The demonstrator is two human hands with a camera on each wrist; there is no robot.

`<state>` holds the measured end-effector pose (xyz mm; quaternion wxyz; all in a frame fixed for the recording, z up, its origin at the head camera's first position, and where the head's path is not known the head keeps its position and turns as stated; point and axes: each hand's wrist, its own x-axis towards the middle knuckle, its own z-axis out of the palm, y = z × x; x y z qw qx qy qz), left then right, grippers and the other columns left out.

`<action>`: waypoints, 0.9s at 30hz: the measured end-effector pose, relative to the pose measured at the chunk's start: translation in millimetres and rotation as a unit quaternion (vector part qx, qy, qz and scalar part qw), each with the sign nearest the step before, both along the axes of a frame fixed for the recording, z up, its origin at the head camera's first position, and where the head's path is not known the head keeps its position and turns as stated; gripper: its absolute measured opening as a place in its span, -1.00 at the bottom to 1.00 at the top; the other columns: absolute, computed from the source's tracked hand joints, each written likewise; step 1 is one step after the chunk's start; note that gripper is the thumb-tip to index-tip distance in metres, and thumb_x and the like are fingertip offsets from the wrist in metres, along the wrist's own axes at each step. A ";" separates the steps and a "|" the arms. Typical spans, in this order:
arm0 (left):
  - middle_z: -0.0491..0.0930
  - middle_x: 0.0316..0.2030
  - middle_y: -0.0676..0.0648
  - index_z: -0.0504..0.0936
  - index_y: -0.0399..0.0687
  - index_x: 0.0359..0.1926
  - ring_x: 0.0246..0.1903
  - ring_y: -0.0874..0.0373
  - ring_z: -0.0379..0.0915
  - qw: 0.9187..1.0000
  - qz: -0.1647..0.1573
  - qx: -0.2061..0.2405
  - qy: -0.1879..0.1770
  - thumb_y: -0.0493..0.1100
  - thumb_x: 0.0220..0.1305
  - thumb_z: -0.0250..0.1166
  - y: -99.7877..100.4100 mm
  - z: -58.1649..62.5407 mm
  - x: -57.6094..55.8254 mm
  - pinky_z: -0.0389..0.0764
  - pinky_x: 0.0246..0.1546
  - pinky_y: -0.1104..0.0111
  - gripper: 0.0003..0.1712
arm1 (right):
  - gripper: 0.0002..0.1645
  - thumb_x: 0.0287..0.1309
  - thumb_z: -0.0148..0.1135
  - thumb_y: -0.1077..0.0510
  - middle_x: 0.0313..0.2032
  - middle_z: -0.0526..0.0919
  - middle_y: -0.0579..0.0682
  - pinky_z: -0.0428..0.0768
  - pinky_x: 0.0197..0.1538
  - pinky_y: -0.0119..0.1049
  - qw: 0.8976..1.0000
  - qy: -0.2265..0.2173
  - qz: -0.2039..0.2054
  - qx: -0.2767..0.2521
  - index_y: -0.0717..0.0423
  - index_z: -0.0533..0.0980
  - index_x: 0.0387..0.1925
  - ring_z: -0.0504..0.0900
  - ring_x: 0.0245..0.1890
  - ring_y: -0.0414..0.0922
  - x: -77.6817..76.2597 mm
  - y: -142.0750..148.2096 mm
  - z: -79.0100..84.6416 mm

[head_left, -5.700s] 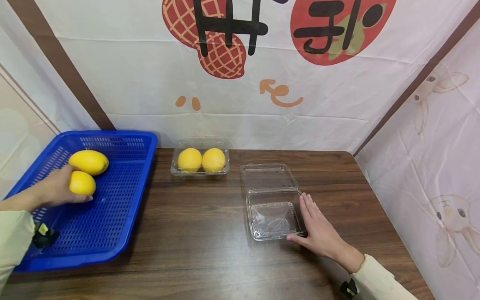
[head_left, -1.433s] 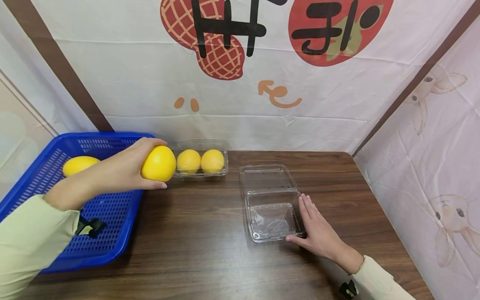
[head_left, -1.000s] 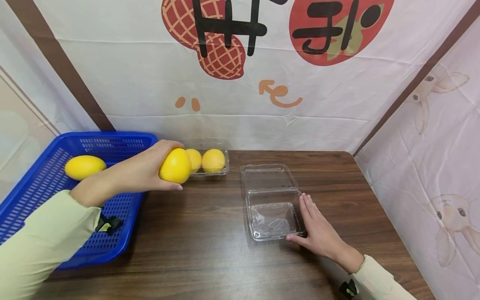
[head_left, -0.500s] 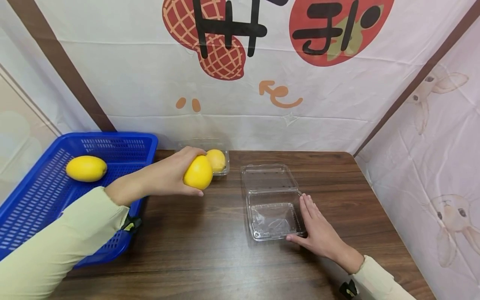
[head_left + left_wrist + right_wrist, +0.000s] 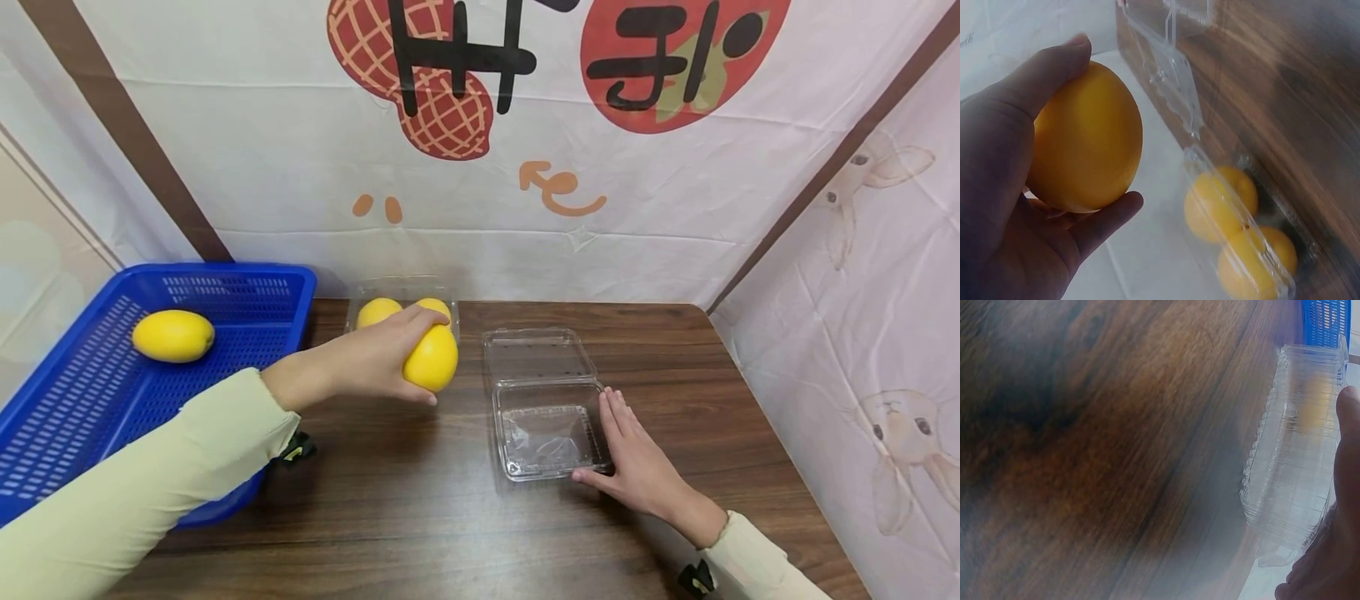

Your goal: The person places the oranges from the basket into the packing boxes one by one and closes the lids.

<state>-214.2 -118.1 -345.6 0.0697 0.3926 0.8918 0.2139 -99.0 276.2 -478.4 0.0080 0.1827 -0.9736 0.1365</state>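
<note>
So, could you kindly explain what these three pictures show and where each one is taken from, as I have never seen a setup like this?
There is no machine here: a person works with bare hands and wears three cameras. The wide picture comes from the head; the two close ones come from the wrists. The left hand grips a yellow fruit above the wooden table; the left wrist view shows it close up. The right hand rests flat against an open clear box, empty. Behind stands a shut clear box with two fruits inside. A blue basket on the left holds one more fruit.
</note>
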 end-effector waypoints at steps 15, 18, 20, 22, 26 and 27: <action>0.44 0.15 -0.18 0.29 -0.22 0.38 0.06 -0.01 0.46 0.999 -0.031 0.016 -0.009 0.10 -0.08 0.66 34.1 -17.6 6.6 0.57 0.10 0.09 0.10 | 0.44 0.12 0.32 -0.47 0.53 -0.05 0.43 0.13 0.45 0.21 1.000 -0.001 -0.003 0.002 0.46 -0.10 0.54 -0.05 0.55 0.28 0.2 0.9 -0.9; 0.43 0.16 -0.16 0.29 -0.21 0.39 0.05 0.02 0.47 0.999 -0.038 0.012 -0.015 0.12 -0.07 0.66 41.8 -19.5 8.8 0.58 0.08 0.11 0.11 | 0.44 0.12 0.32 -0.47 0.53 -0.05 0.43 0.13 0.46 0.21 1.000 -0.002 -0.002 0.003 0.45 -0.10 0.54 -0.06 0.55 0.28 -0.2 0.4 -1.8; 0.42 0.17 -0.15 0.29 -0.20 0.41 0.04 0.02 0.48 0.999 -0.041 0.009 -0.019 0.12 -0.07 0.65 47.7 -19.5 10.2 0.59 0.08 0.12 0.12 | 0.44 0.11 0.32 -0.47 0.53 -0.06 0.43 0.13 0.45 0.21 1.000 0.000 0.000 0.002 0.45 -0.10 0.54 -0.05 0.55 0.28 -0.6 0.1 -2.4; 0.42 0.18 -0.15 0.28 -0.19 0.43 0.04 0.02 0.49 0.999 -0.044 0.003 -0.019 0.13 -0.06 0.65 54.4 -19.3 10.9 0.59 0.08 0.12 0.13 | 0.45 0.11 0.33 -0.47 0.53 -0.06 0.42 0.13 0.46 0.21 1.000 0.001 0.000 0.003 0.45 -0.10 0.54 -0.06 0.55 0.28 -0.9 0.1 -2.5; 0.42 0.18 -0.14 0.26 -0.18 0.44 0.04 0.03 0.48 0.998 -0.057 0.006 -0.028 0.11 -0.06 0.65 68.0 -21.0 10.6 0.58 0.10 0.14 0.14 | 0.46 0.09 0.33 -0.48 0.54 -0.08 0.41 0.11 0.47 0.20 1.000 -0.009 -0.005 0.003 0.44 -0.12 0.55 -0.08 0.55 0.26 -1.6 0.2 -1.1; 0.41 0.19 -0.14 0.26 -0.18 0.43 0.05 0.03 0.47 0.998 -0.061 0.008 -0.031 0.11 -0.06 0.65 71.0 -22.2 10.5 0.58 0.11 0.15 0.14 | 0.47 0.09 0.33 -0.49 0.55 -0.09 0.39 0.10 0.47 0.20 1.000 -0.015 -0.008 0.004 0.43 -0.12 0.55 -0.09 0.56 0.25 -1.7 0.3 -0.7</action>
